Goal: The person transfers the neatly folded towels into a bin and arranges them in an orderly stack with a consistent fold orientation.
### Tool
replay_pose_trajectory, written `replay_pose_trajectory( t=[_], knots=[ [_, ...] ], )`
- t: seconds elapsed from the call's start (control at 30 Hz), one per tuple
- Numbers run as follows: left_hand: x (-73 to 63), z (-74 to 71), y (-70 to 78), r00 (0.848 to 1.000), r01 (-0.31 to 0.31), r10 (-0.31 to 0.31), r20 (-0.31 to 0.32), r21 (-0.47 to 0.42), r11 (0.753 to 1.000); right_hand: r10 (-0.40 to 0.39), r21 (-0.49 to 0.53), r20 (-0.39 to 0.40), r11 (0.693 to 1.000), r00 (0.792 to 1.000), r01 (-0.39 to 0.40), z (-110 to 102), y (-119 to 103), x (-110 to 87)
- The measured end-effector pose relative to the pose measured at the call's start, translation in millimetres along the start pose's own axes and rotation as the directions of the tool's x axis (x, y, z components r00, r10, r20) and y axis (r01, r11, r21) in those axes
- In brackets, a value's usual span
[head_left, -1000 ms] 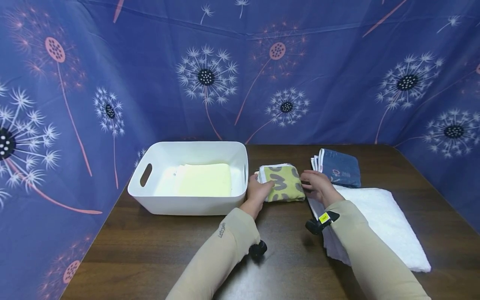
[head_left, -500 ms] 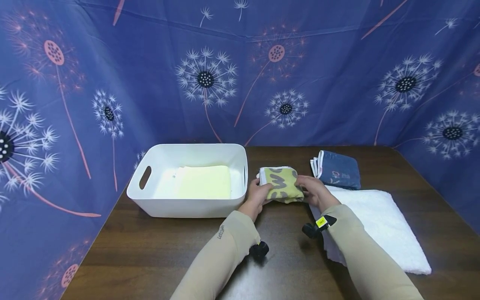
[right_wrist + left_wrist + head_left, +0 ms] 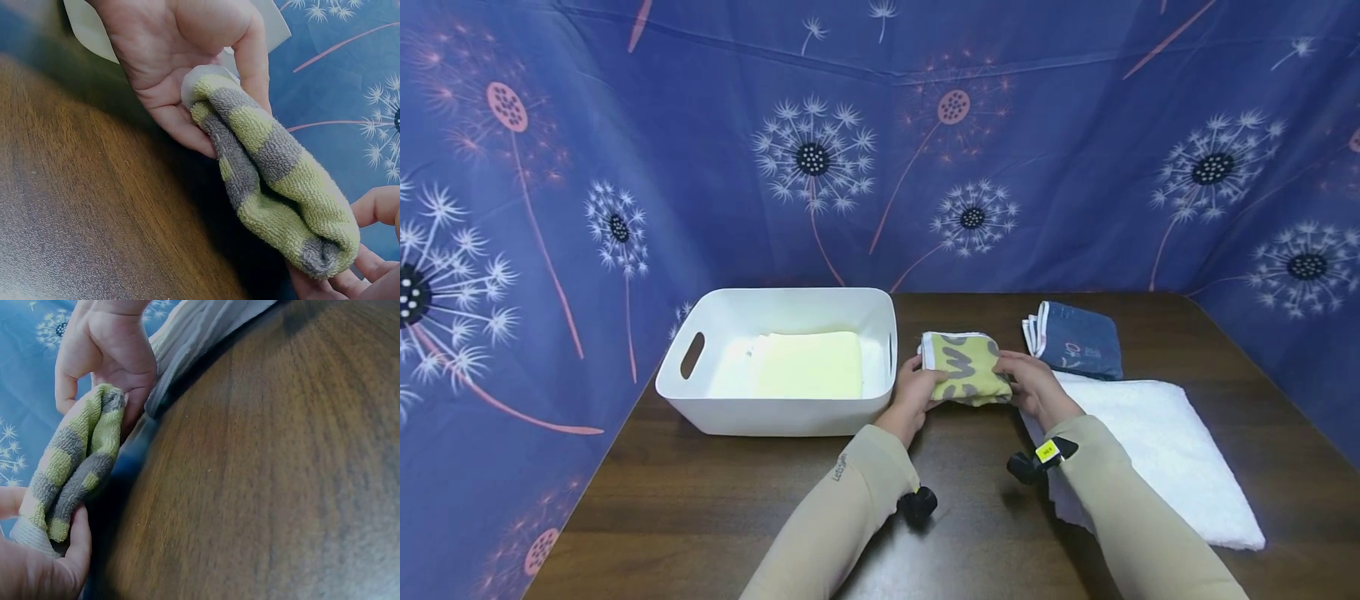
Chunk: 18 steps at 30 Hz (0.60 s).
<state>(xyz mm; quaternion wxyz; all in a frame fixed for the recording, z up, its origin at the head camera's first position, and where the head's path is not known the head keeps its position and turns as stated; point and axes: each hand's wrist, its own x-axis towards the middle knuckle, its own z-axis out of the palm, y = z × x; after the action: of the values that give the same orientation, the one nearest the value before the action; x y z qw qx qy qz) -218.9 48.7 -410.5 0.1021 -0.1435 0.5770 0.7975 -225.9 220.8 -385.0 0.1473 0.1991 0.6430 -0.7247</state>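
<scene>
A folded yellow-green towel (image 3: 964, 367) with grey markings and a white edge is held between both hands just right of the white bin. My left hand (image 3: 912, 393) grips its left end, thumb on top and fingers underneath. At the right end, my right hand (image 3: 1039, 388) pinches it, thumb toward the front. Seen from the left wrist, the towel (image 3: 75, 462) shows its thick folded layers, raised off the tabletop. The right wrist view shows the same folds of the towel (image 3: 269, 175), with fingers under both ends.
A white bin (image 3: 775, 415) with a pale yellow folded cloth (image 3: 808, 364) inside stands at the left. Behind the right arm lie a folded blue towel (image 3: 1082, 340) and a large white towel (image 3: 1172, 458). A blue patterned curtain (image 3: 880, 150) borders the brown table (image 3: 722, 517).
My right hand has moved in from beside the towel and taken hold of its right end. The left hand keeps its grip, and the towel's front has lifted and tilted slightly.
</scene>
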Motion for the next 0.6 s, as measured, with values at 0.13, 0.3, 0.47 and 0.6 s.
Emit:
replay_pose_trajectory(
  t=[0.13, 0.3, 0.47, 0.6],
  knots=[
    [-2.4, 1.0, 1.5, 1.0, -0.003, 0.003, 0.005, -0.02, 1.0, -0.005, 0.028, -0.011, 1.0, 1.0, 0.005, 0, -1, -3.1],
    [-2.6, 2.6, 3.4, 1.0, -0.023, 0.023, 0.007, -0.037, 0.999, -0.031, 0.073, -0.013, 0.997, 0.999, 0.032, 0, -4, -7.5],
    [-4.5, 4.0, 7.0, 0.999, -0.046, 0.046, 0.009, -0.029, 0.999, -0.029, 0.081, -0.028, 0.996, 0.999, 0.031, 1, -9, -11.0],
    [-5.5, 5.4, 9.0, 0.998, -0.059, 0.06, 0.018, -0.043, 0.997, -0.023, 0.059, -0.051, 0.998, 0.998, 0.027, 0, -12, -13.0]
  ],
)
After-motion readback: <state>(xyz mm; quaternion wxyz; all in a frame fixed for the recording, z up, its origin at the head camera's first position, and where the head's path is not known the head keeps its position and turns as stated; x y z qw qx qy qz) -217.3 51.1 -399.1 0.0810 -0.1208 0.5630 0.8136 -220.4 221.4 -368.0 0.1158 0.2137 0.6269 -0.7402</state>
